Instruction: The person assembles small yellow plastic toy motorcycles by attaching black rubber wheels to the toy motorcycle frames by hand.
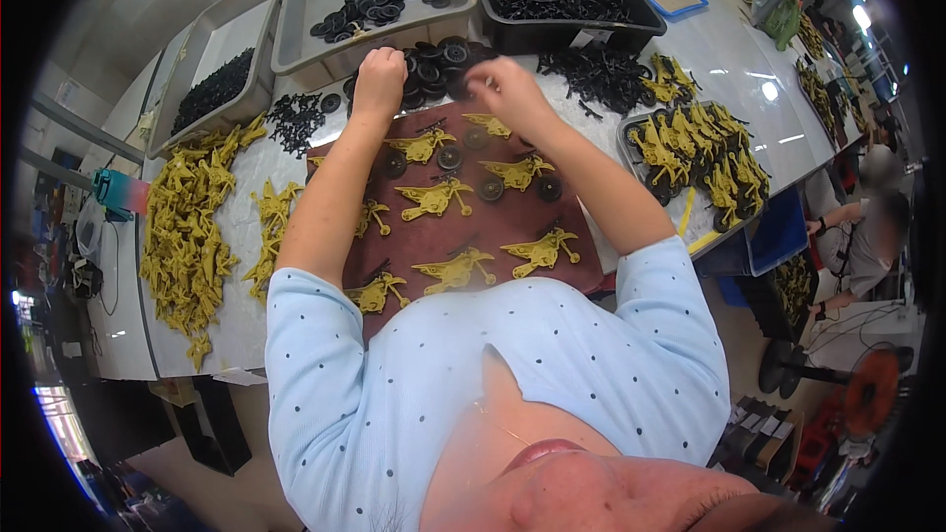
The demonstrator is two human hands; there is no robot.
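Note:
My left hand (381,84) is at the left side of a pile of black toy wheels (426,71), its fingers curled closed; what they hold, if anything, is hidden. At the pile's right side is my right hand (509,95), fingers bent together and slightly blurred, with no held thing clearly visible. Below both hands lies a reddish-brown mat (389,266) with yellow plastic motorcycle-like frames in rows. One yellow frame (434,199) sits mid-mat without wheels. Black wheels lie beside some upper frames, among them a wheel (448,157).
Yellow frames (187,236) are heaped at left. Behind stand a grey tray (296,49) with wheels, another grey tray (266,64) and a black tray (552,34) of small black parts. A clear tray (631,153) holds wheeled yellow pieces. A co-worker (872,241) is at far right.

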